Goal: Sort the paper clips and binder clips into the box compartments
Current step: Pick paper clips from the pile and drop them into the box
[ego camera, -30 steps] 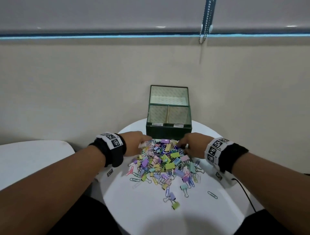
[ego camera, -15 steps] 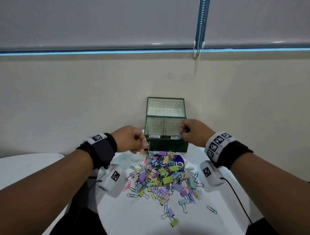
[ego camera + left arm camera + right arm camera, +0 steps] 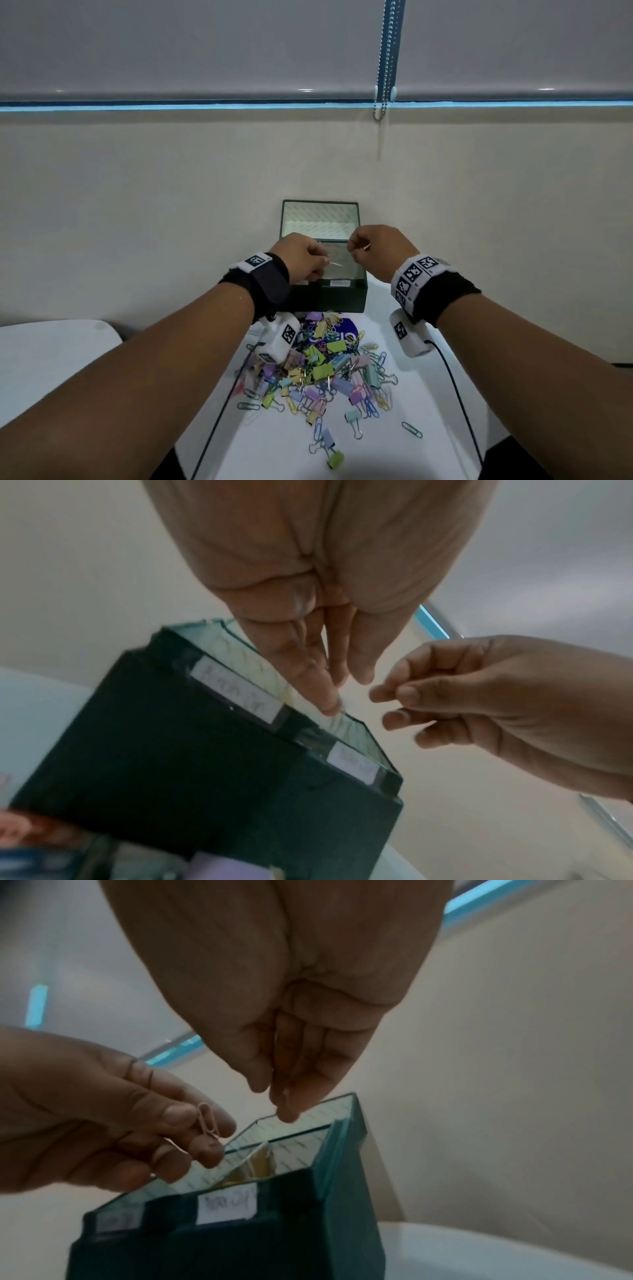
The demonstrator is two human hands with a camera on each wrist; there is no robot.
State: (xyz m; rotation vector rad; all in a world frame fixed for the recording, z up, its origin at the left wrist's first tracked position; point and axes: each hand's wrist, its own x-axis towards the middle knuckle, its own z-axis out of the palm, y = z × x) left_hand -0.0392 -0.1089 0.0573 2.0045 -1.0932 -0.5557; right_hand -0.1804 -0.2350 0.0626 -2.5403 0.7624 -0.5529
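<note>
A dark green box with an upright mirrored lid and two labelled front compartments stands at the back of the round white table. In front of it lies a pile of pastel paper clips and binder clips. Both hands hover over the box's opening. My left hand pinches a pink paper clip above the left compartment. My right hand pinches a thin pale clip above the right compartment, its fingers pointing down. The box's right label carries handwriting.
A beige wall rises right behind the box. A second white table sits to the left. Stray clips lie toward the table's front edge, one paper clip at the right. Black cables trail from the wrist cameras.
Both hands have lifted from the pile and moved forward to above the box, each with a clip pinched. The head view has tilted upward.
</note>
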